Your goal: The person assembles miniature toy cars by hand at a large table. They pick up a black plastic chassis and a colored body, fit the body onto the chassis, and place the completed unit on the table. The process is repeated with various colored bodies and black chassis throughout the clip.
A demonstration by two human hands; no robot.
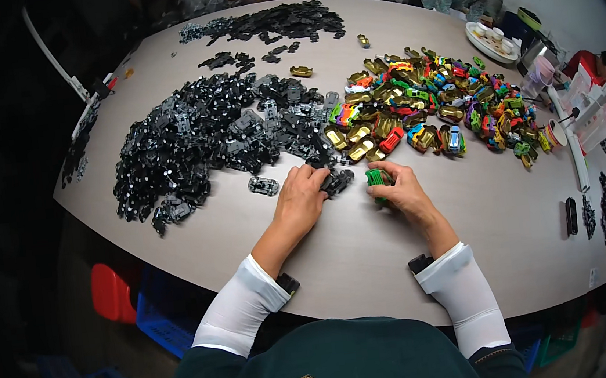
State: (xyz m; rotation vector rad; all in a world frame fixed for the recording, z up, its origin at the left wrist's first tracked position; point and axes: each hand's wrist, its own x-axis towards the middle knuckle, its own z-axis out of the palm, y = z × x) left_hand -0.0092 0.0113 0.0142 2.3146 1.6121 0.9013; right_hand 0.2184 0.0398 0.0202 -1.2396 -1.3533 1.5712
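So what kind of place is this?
Probably a small toy-assembly workshop: a heap of black chassis parts, a pile of colourful toy car bodies, and a green car body in the right hand.

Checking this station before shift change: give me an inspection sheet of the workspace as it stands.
Surface: pale round table, largely covered.
Job's things: green toy car shell in right hand; black chassis parts under left hand.
Clutter: black chassis pile; coloured shell pile; second black pile.
Grippers: both hands closed on parts.
Cables: nothing seen.
Surroundings: two other people across the table; white tray; blue crate below.
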